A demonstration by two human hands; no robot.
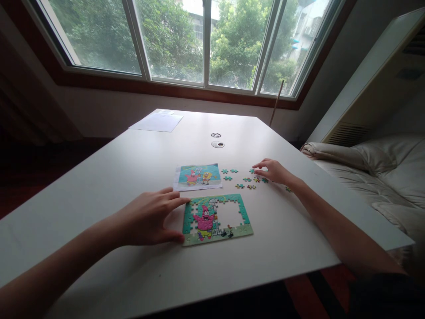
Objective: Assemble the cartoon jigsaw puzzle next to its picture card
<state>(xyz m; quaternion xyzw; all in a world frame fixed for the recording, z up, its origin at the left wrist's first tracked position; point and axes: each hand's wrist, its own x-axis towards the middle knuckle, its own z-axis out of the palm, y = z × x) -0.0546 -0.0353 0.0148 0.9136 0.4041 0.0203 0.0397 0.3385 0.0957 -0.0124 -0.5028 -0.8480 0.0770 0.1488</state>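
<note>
A partly filled jigsaw puzzle point(245, 230) lies flat near the table's front, showing a pink starfish and parts of other cartoon figures. A large gap is at its right and smaller gaps at its left. My left hand point(148, 217) rests at its left edge, thumb and index finger spread against the corners. Over the loose puzzle pieces point(239, 186), my right hand point(272, 172) reaches with fingers slightly apart. Its fingertips are at a teal puzzle piece point(251, 171); whether they touch it I cannot tell. Behind the puzzle lies a printed reference picture point(199, 175).
The white table point(109, 177) carries paper sheets point(157, 121) at the far left and two round cable-hole fittings point(218, 144) beyond the picture. A pale sofa point(361, 173) stands at the right. A thin stick point(276, 103) leans by the window.
</note>
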